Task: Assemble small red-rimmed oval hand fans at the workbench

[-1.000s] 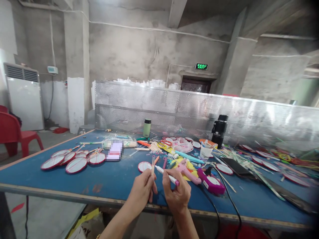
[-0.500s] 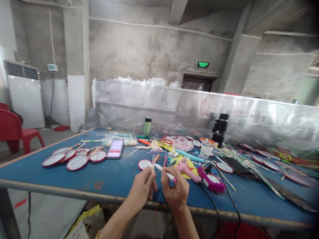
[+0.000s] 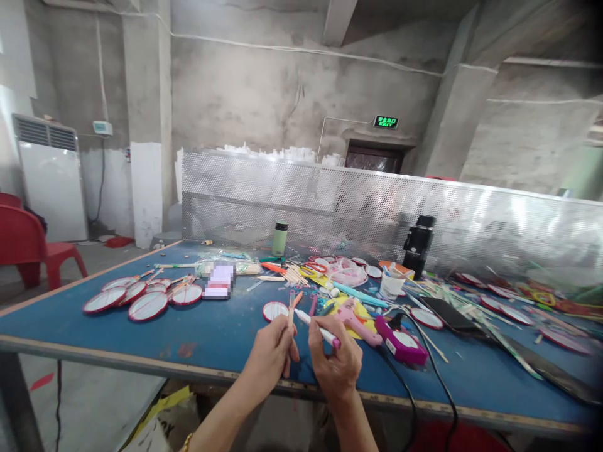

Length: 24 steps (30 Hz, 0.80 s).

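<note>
Left hand (image 3: 273,348) pinches the craft stick (image 3: 291,309) upright, near side of the blue table (image 3: 211,348); right hand (image 3: 336,361) grips a white-and-magenta pen (image 3: 304,318) just right. Stick looks light, stiff, snappable: pinch it low.

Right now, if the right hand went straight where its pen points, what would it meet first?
Probably the stick in the left hand, just past the pen; depth is unclear.
</note>
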Each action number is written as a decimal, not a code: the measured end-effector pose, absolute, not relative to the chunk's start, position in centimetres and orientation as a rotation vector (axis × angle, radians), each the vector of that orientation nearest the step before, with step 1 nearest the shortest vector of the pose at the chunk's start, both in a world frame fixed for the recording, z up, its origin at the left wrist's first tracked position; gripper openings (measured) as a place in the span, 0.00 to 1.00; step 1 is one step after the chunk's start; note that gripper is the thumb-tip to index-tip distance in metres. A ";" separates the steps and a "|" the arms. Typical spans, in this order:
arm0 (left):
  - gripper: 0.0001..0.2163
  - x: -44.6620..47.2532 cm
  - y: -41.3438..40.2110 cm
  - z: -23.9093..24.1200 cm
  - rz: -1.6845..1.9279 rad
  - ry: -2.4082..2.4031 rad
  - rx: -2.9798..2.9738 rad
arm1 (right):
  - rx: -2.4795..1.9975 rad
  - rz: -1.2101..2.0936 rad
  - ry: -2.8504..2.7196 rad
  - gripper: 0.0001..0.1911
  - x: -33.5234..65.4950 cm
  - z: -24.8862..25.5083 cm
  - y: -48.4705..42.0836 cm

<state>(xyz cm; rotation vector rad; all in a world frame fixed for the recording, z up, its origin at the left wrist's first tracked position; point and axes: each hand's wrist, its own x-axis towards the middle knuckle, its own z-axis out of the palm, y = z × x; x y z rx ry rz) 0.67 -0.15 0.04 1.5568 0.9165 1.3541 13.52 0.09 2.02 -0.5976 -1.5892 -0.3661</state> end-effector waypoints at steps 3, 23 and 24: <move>0.13 0.7 -0.2 0.1 1.358 0.915 1.560 | -0.611 -0.347 -1.621 0.04 13.5 2.0 0.1; 0.13 0.8 0.3 -0.4 1.348 0.914 1.531 | -0.614 -0.365 -1.628 0.04 13.4 2.0 0.2; 0.13 0.8 0.3 -0.4 1.345 0.913 1.524 | -0.610 -0.369 -1.616 0.04 13.5 2.0 0.2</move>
